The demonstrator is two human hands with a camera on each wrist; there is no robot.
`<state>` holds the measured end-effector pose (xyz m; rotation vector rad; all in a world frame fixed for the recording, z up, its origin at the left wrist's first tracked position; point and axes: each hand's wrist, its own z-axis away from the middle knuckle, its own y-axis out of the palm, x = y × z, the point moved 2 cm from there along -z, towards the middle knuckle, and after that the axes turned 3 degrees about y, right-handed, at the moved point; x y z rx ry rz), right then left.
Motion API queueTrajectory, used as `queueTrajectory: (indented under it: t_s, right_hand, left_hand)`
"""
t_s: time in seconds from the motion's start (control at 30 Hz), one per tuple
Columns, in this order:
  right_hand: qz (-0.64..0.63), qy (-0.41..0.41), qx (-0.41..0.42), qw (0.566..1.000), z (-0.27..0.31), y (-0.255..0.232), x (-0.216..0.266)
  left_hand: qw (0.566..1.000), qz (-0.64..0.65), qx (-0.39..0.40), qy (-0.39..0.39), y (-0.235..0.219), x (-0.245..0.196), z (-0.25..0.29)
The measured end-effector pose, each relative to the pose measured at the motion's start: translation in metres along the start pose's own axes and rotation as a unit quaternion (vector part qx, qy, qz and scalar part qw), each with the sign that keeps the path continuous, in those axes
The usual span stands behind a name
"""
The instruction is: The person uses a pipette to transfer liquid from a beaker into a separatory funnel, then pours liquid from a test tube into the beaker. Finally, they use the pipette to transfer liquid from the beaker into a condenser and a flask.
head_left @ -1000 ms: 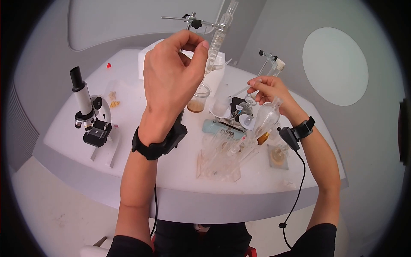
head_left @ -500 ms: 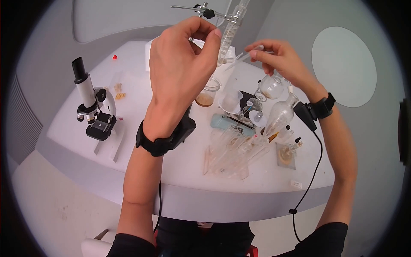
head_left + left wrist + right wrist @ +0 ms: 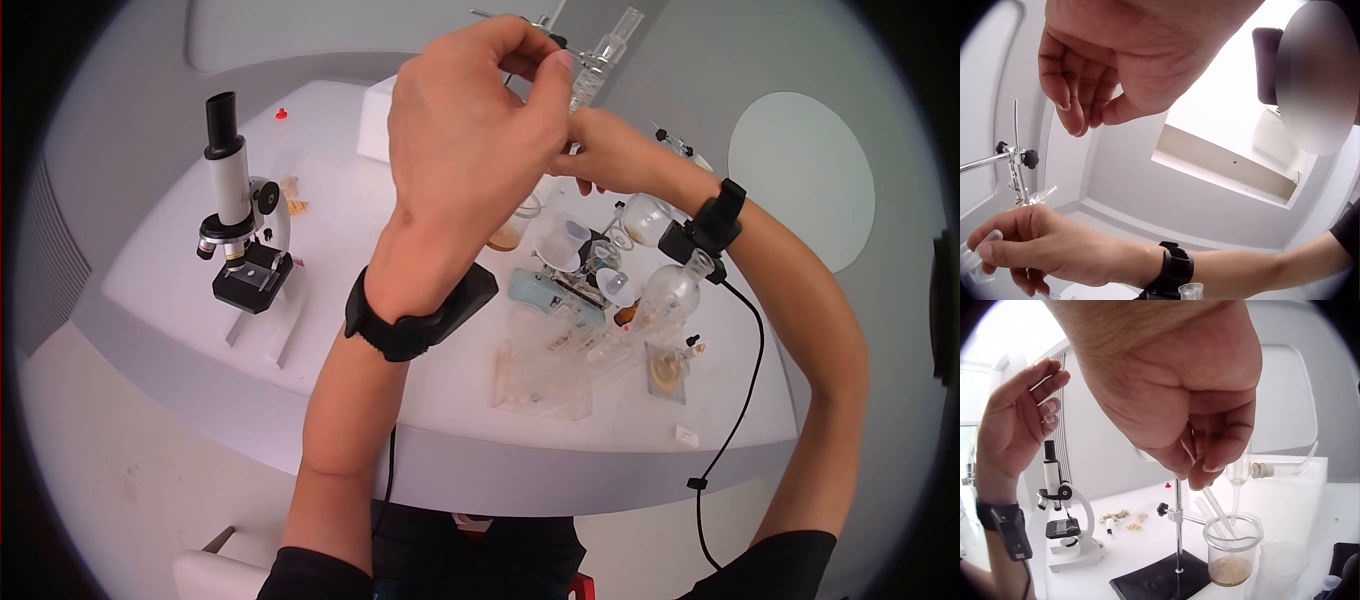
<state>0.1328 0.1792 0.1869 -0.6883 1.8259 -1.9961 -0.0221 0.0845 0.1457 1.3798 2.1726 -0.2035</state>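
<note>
My right hand (image 3: 615,150) pinches a translucent plastic dropper (image 3: 1218,511), its bulb end showing at the fingertips in the left wrist view. The dropper slants down into a glass beaker (image 3: 1229,570) with a shallow layer of brown liquid. Another pale stick (image 3: 1204,507) leans in the same beaker, and a stand's metal ring (image 3: 1259,536) surrounds its top. Above the beaker comes down the narrow tip of a clamped glass column (image 3: 612,50). My left hand (image 3: 480,120) is raised in front of the column, fingers loosely bent and holding nothing.
A microscope (image 3: 240,210) stands on the left of the white table. Right of the beaker are a plastic cup (image 3: 562,243), a light-blue device (image 3: 550,296), a rack of test tubes (image 3: 545,370) and round glass flasks (image 3: 668,295). A white box (image 3: 374,120) sits behind the left hand.
My right hand has moved from the glassware on the right, up and leftward with the dropper, to above the beaker. The left hand keeps its raised pose as the head view shifts.
</note>
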Motion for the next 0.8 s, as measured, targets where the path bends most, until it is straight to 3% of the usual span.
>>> queueTrajectory:
  t_s: [0.27,0.33,0.37,0.47,0.53,0.8]
  right_hand:
    - [-0.031,-0.035,0.031,0.998,-0.042,0.020,-0.016]
    - [-0.037,-0.039,0.039,0.998,-0.039,0.021,-0.011]
    - [-0.038,-0.030,0.040,0.998,-0.036,0.016,-0.010]
    - [-0.043,-0.018,0.031,0.998,-0.016,-0.004,-0.005]
    - [-0.051,-0.016,0.012,0.999,0.003,-0.019,-0.007]
    - [-0.128,0.000,-0.136,0.982,0.128,-0.064,-0.050]
  left_hand:
    - [0.999,-0.030,-0.017,-0.013,-0.012,-0.011,-0.005]
    - [0.990,-0.014,0.085,-0.109,-0.017,-0.011,-0.011]
    - [0.990,-0.014,0.088,-0.110,-0.015,-0.006,-0.011]
    - [0.996,-0.001,0.063,-0.059,-0.007,-0.001,-0.006]
    - [1.000,-0.021,0.003,-0.004,-0.005,-0.009,-0.002]
    - [0.999,-0.023,-0.014,0.020,0.004,-0.013,0.001]
